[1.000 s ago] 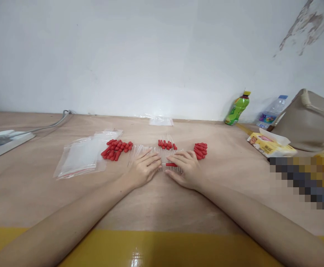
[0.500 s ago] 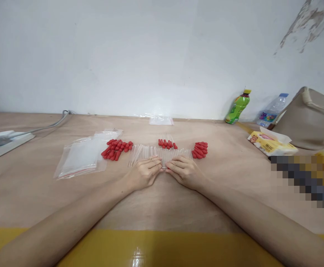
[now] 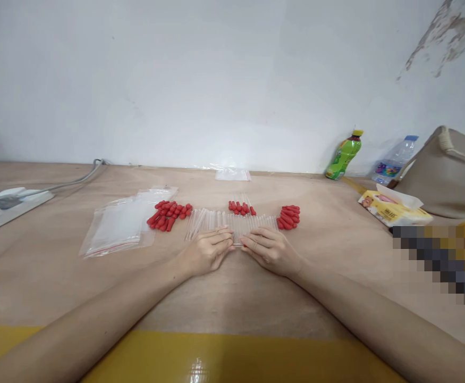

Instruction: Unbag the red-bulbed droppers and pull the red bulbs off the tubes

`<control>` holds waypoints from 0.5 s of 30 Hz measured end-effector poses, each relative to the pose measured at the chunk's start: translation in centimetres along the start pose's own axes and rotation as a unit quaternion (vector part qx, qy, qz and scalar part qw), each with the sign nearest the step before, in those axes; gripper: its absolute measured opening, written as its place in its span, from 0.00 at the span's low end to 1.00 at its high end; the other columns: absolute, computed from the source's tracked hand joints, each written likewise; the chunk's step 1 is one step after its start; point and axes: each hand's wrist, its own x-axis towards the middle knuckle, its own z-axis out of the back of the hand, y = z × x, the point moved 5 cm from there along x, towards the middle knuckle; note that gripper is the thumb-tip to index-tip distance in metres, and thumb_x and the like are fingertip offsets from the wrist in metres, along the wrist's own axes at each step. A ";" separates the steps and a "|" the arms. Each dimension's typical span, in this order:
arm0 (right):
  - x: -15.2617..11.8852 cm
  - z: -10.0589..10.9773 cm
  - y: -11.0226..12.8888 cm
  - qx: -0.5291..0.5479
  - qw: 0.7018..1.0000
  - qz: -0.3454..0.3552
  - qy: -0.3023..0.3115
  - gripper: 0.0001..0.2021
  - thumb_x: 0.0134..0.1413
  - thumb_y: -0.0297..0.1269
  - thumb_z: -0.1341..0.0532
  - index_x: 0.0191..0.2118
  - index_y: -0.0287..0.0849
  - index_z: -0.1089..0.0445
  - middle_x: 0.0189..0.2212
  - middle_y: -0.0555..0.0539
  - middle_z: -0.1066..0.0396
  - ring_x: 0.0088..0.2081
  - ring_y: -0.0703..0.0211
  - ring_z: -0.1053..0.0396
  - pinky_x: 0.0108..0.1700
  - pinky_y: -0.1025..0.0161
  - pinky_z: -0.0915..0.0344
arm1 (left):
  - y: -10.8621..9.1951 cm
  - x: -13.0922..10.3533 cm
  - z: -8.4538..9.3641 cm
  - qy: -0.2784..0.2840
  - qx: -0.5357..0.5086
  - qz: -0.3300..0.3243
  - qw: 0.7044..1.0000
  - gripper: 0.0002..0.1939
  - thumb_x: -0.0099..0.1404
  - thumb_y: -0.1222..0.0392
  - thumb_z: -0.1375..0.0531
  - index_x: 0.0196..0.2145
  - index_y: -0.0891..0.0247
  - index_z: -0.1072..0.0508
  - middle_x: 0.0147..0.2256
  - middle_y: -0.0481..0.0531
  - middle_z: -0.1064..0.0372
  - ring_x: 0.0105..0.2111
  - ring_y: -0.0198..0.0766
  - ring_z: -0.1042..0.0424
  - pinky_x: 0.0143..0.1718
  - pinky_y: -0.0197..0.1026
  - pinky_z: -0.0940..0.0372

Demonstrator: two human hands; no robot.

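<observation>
My left hand [image 3: 212,249] and my right hand [image 3: 272,250] face each other at the near side of a row of clear glass tubes [image 3: 252,222] lying side by side. A thin glass tube [image 3: 237,245] runs crosswise between my fingertips, its left part hidden in my closed left hand. A bit of red rubber bulb [image 3: 244,243] shows at the closed fingertips of my right hand; the rest is covered. Red rubber bulbs lie in a left pile [image 3: 168,215] and a right pile [image 3: 290,217]. Beyond the row are tubes fitted with red bulbs [image 3: 240,207].
Clear zip bags [image 3: 116,226] lie on the left, and another bag [image 3: 233,174] by the wall. A power strip [image 3: 25,198] with cables sits far left. Rightward are a green bottle [image 3: 344,156], a water bottle [image 3: 395,159], a tissue pack [image 3: 394,209] and a beige bag [image 3: 447,175].
My right hand has shifted slightly right, away from my left, so a little more of the crosswise tube shows between them. The whole view has shifted slightly.
</observation>
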 end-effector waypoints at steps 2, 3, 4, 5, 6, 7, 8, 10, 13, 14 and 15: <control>-0.1 0.2 0.0 -0.002 1.000 0.002 -0.004 0.08 0.52 0.28 0.41 0.40 0.36 0.31 0.31 0.47 0.26 0.35 0.60 0.32 0.38 0.63 0.34 | 0.1 -0.1 0.0 0.000 -0.007 0.003 1.000 0.07 0.62 0.67 0.46 0.38 0.67 0.31 0.37 0.53 0.28 0.42 0.36 0.29 0.51 0.43 0.35; -0.2 0.2 0.0 -0.002 1.000 0.003 -0.006 0.08 0.51 0.27 0.41 0.40 0.36 0.31 0.31 0.47 0.26 0.35 0.60 0.32 0.37 0.63 0.34 | 0.1 -0.2 0.0 0.000 -0.012 0.005 1.000 0.07 0.62 0.68 0.46 0.38 0.67 0.31 0.37 0.53 0.28 0.42 0.36 0.29 0.51 0.43 0.36; -0.2 0.3 0.0 -0.002 1.000 0.004 -0.009 0.08 0.51 0.27 0.40 0.40 0.36 0.31 0.31 0.47 0.26 0.35 0.60 0.32 0.37 0.63 0.34 | 0.2 -0.2 0.0 0.001 -0.018 0.008 1.000 0.07 0.62 0.68 0.45 0.38 0.66 0.31 0.37 0.53 0.28 0.42 0.36 0.29 0.52 0.43 0.36; -0.3 0.5 0.0 -0.001 1.000 0.005 -0.010 0.08 0.51 0.27 0.40 0.40 0.36 0.31 0.30 0.47 0.26 0.34 0.60 0.32 0.37 0.63 0.34 | 0.3 -0.3 0.0 0.003 -0.023 0.011 1.000 0.07 0.62 0.68 0.45 0.38 0.66 0.31 0.37 0.53 0.28 0.42 0.36 0.29 0.52 0.44 0.36; -0.3 0.6 0.0 -0.001 1.000 0.006 -0.012 0.09 0.51 0.27 0.40 0.40 0.36 0.31 0.31 0.47 0.26 0.34 0.60 0.32 0.37 0.63 0.34 | 0.3 -0.3 0.0 0.005 -0.028 0.013 1.000 0.06 0.61 0.68 0.45 0.37 0.66 0.31 0.37 0.53 0.28 0.42 0.36 0.29 0.52 0.44 0.36; -0.4 0.7 0.0 -0.001 1.000 0.007 -0.013 0.09 0.51 0.26 0.40 0.40 0.36 0.31 0.31 0.47 0.26 0.34 0.60 0.32 0.37 0.62 0.33 | 0.4 -0.4 0.1 0.006 -0.032 0.014 0.999 0.06 0.61 0.68 0.45 0.37 0.66 0.30 0.37 0.53 0.28 0.42 0.36 0.29 0.51 0.43 0.36; -0.4 0.8 0.0 -0.001 1.000 0.008 -0.013 0.10 0.51 0.26 0.41 0.41 0.36 0.31 0.31 0.46 0.26 0.34 0.60 0.32 0.37 0.62 0.33 | 0.4 -0.4 0.1 0.006 -0.036 0.014 0.999 0.06 0.61 0.68 0.45 0.37 0.66 0.30 0.37 0.53 0.28 0.42 0.36 0.29 0.51 0.43 0.35; -0.4 1.0 0.1 -0.003 1.000 0.011 -0.009 0.10 0.52 0.26 0.41 0.42 0.36 0.31 0.31 0.46 0.26 0.35 0.60 0.31 0.37 0.62 0.33 | 0.3 -0.5 0.1 0.005 -0.040 0.010 0.999 0.06 0.61 0.68 0.45 0.37 0.66 0.30 0.36 0.53 0.28 0.42 0.36 0.29 0.51 0.43 0.35; -0.5 1.2 0.2 0.001 1.000 0.018 -0.006 0.10 0.53 0.27 0.42 0.42 0.37 0.32 0.31 0.46 0.26 0.35 0.60 0.31 0.36 0.62 0.34 | 0.2 -0.5 0.1 0.002 -0.039 0.003 0.999 0.07 0.61 0.68 0.45 0.38 0.66 0.31 0.37 0.53 0.28 0.44 0.37 0.30 0.50 0.44 0.35; -0.7 1.3 0.2 0.003 1.000 0.020 -0.005 0.10 0.53 0.27 0.43 0.42 0.37 0.31 0.31 0.46 0.26 0.35 0.60 0.31 0.36 0.62 0.34 | 0.2 -0.6 0.2 -0.001 -0.037 0.002 0.999 0.07 0.61 0.68 0.45 0.38 0.66 0.31 0.38 0.53 0.28 0.44 0.37 0.30 0.50 0.44 0.35; -0.9 1.4 0.0 0.005 1.000 0.020 -0.002 0.09 0.53 0.27 0.43 0.42 0.37 0.31 0.31 0.46 0.26 0.35 0.61 0.31 0.35 0.62 0.35 | 0.3 -0.7 0.4 -0.005 -0.036 0.004 0.999 0.07 0.61 0.68 0.45 0.38 0.66 0.31 0.38 0.53 0.28 0.44 0.37 0.30 0.50 0.44 0.35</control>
